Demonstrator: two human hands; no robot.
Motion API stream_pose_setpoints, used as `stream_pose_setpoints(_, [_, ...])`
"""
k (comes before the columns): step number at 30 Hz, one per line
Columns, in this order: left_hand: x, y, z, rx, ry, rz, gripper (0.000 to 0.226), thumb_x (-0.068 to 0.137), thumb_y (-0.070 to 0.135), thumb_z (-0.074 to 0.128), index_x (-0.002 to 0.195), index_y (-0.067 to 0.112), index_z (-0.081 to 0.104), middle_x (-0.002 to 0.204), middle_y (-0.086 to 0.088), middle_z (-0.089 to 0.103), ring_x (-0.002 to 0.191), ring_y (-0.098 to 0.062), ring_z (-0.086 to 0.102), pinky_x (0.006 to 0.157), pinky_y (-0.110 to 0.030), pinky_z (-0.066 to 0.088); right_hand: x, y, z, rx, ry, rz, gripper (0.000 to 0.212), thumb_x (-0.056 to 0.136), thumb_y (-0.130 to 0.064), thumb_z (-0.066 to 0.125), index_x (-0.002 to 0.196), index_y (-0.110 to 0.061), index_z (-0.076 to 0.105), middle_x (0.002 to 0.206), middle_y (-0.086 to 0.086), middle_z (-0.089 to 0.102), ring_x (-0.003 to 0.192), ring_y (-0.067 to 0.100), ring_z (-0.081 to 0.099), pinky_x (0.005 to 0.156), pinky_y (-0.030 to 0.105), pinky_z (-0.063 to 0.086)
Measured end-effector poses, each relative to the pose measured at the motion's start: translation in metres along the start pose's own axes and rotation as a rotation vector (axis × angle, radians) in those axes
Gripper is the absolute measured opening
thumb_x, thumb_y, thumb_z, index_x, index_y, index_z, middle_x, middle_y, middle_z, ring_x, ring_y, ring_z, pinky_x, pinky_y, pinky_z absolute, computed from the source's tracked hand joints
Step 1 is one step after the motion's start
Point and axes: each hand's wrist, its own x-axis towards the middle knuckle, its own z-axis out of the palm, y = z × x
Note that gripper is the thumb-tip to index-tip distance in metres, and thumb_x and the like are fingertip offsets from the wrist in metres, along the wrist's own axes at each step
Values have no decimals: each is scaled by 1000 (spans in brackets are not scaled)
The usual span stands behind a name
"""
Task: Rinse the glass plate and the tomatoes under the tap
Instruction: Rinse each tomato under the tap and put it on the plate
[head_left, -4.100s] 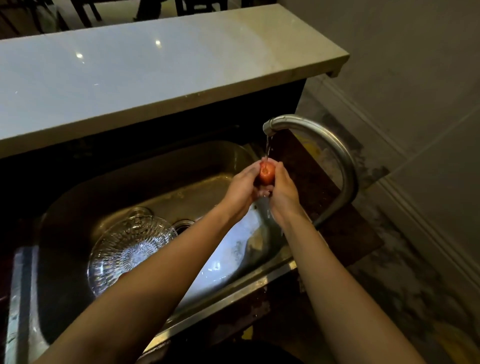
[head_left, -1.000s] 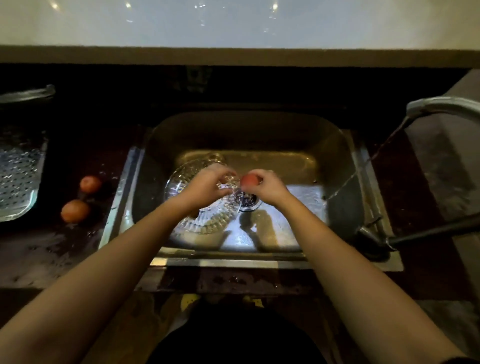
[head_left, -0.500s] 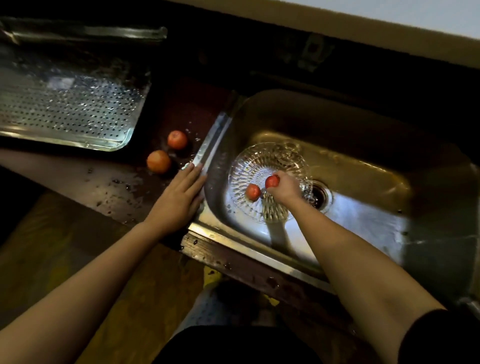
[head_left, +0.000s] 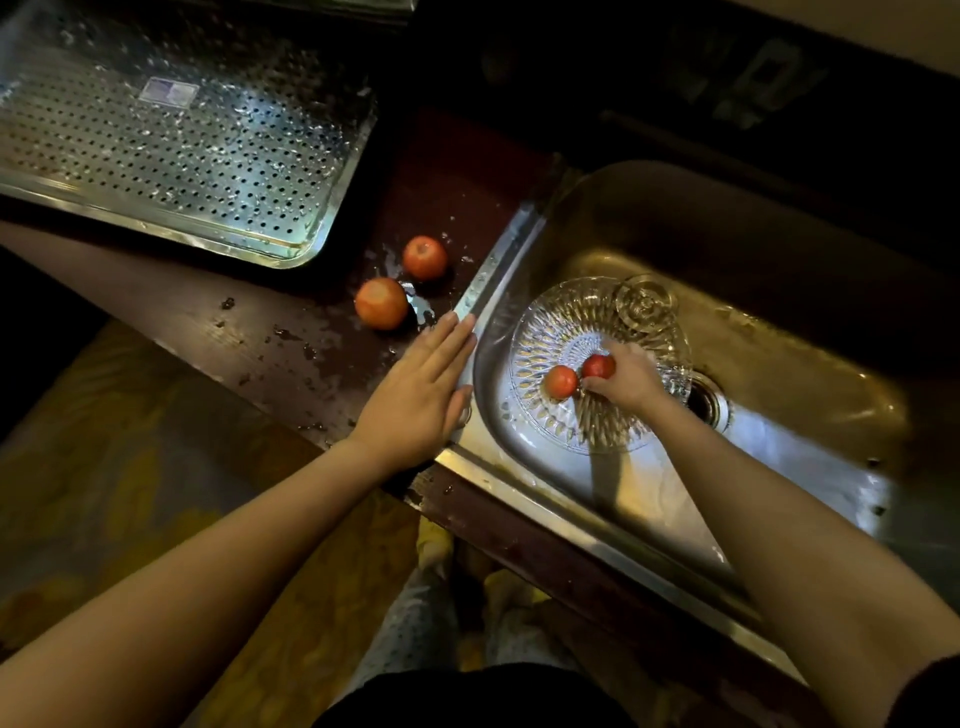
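**At the sink basin — one tomato in hand, one on the plate**

Down in the steel sink (head_left: 810, 364) the glass plate (head_left: 530, 332) lies flat on the basin floor, just beside the drain (head_left: 704, 399). My right grip (head_left: 626, 382) curls round a small red tomato (head_left: 598, 366) directly over the plate. A second tomato (head_left: 561, 382) rests on the glass just beside it. Judgement: the plate serves as a collecting dish, keeping rinsed fruit off the basin floor.

My left grip (head_left: 415, 397) lies flat, fingers straight and together, across the sink's left rim — a brace while I lean, I judge.

An orange tomato (head_left: 382, 303) and a redder tomato (head_left: 426, 257) sit on the dark, water-spotted desk (head_left: 280, 358), near that rim. Whether they are rinsed, I cannot tell. A perforated steel tray (head_left: 182, 140) occupies the desk further left. Tap not in view. Lighting is dim, with yellowish floor (head_left: 119, 467) below.
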Motion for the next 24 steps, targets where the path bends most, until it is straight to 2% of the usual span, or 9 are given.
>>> stream_pose_setpoints(3, [-1, -1, 0, -13, 6, 4, 53, 95, 22, 45, 141, 0, 32, 153, -14, 26, 144, -30, 16, 119, -43, 16, -10, -36, -24, 73, 176, -130, 56, 85, -28, 63, 136, -17, 44, 137, 11, 47, 132, 31, 32, 110, 48, 30])
stream_pose_setpoints(5, [-1, -1, 1, -10, 15, 2, 53, 96, 23, 43, 142, 1, 31, 153, -12, 25, 145, -28, 14, 120, -42, 15, -19, -73, -43, 112, 332, -328, 47, 86, -28, 63, 130, -16, 51, 132, 8, 54, 127, 28, 37, 105, 39, 32])
stream_pose_setpoints(7, [-1, -2, 3, 2, 23, 2, 53, 96, 25, 42, 143, 3, 30, 154, -11, 24, 145, -25, 13, 120, -39, 12, -27, -111, -56, 113, 400, -522, 44, 84, -29, 64, 126, -17, 56, 126, 5, 58, 119, 26, 42, 96, 33, 33])
stream_pose_setpoints(9, [-1, -3, 4, 7, 25, 6, 54, 96, 26, 41, 144, 3, 29, 154, -11, 23, 145, -25, 12, 120, -37, 10, -31, -144, -61, 77, 336, -639, 48, 82, -33, 67, 127, -21, 55, 127, 1, 58, 117, 24, 41, 98, 35, 32])
stream_pose_setpoints(11, [-1, -4, 5, 3, 23, 9, 55, 96, 26, 41, 144, 4, 27, 155, -10, 21, 146, -24, 10, 120, -37, 10, -29, -168, -58, -3, 196, -697, 54, 80, -37, 67, 131, -25, 52, 132, -2, 55, 118, 23, 39, 103, 37, 31])
stream_pose_setpoints(16, [-1, -4, 5, -37, 15, 12, 56, 96, 25, 41, 144, 2, 25, 155, -12, 20, 146, -25, 9, 120, -38, 9, -11, -195, -51, -175, -12, -733, 61, 80, -38, 68, 136, -27, 46, 138, -2, 49, 112, 24, 36, 104, 39, 30])
stream_pose_setpoints(20, [-2, -5, 4, 16, 9, 23, 58, 96, 30, 38, 145, 1, 24, 156, -13, 17, 145, -25, 6, 119, -34, 3, -1, -202, -49, -173, -27, -759, 55, 81, -34, 68, 132, -26, 50, 133, -1, 54, 100, 15, 30, 101, 40, 33])
stream_pose_setpoints(24, [-1, -6, 4, 107, -29, 46, 63, 97, 38, 35, 145, 0, 22, 156, -14, 14, 145, -27, 4, 119, -36, 2, -1, -202, -46, -96, 8, -745, 47, 81, -30, 69, 125, -21, 57, 126, 2, 58, 106, 22, 38, 96, 32, 30])
